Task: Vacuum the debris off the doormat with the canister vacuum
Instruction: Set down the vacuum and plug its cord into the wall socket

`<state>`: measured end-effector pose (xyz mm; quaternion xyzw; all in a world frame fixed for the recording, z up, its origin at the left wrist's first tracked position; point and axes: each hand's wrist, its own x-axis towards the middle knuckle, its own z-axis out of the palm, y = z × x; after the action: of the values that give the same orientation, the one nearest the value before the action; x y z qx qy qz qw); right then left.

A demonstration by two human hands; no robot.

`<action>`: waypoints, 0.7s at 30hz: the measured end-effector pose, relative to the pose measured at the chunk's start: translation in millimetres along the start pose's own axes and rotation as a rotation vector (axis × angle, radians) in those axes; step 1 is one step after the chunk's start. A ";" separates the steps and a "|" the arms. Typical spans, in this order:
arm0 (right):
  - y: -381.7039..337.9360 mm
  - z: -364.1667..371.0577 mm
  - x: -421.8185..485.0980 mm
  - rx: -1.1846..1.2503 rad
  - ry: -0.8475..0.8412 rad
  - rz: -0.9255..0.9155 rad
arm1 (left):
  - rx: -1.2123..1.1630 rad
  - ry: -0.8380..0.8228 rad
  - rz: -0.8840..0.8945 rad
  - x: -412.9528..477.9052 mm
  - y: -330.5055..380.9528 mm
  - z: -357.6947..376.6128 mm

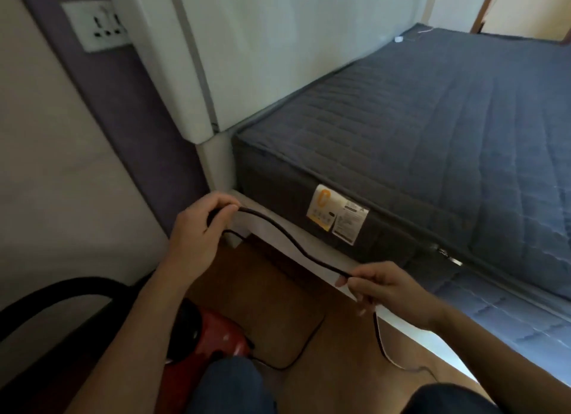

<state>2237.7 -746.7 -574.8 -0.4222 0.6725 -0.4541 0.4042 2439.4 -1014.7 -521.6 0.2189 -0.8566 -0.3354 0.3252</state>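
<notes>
Our left hand (197,228) and right hand (381,287) each pinch the cord (293,243) beside the bed (401,135). The vacuum (216,333) sits left of the bed. We should pull the cord slowly, with no knots.

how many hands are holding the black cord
2. The left hand grips the black cord near the corner of the mattress; the right hand pinches it further along, at lower right.
</notes>
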 end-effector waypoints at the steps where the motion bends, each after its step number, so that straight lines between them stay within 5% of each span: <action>1: -14.9 6.9 13.8 0.022 -0.016 -0.010 | 0.067 0.052 -0.032 -3.9 -8.5 -7.2; 6: -96.3 58.9 94.5 0.188 -0.016 -0.085 | 0.177 0.445 -0.174 -52.0 -4.2 -8.2; 11: -160.8 119.6 156.1 0.531 -0.117 -0.030 | -0.306 -0.112 -0.487 -83.1 3.7 15.3; 15: -186.1 150.7 176.4 0.695 -0.186 -0.005 | -0.562 0.017 -0.609 -77.5 0.0 12.2; 17: -183.9 152.6 184.1 0.637 -0.197 -0.055 | -0.716 0.158 -0.675 -71.6 -1.2 -0.3; 21: -118.3 145.7 174.9 0.081 -0.243 -0.151 | -0.876 0.373 -0.677 -57.9 -9.5 -37.1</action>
<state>2341.1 -976.7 -528.2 -0.5069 0.5659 -0.4556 0.4640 2507.1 -1002.8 -531.2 0.3810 -0.4485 -0.6996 0.4054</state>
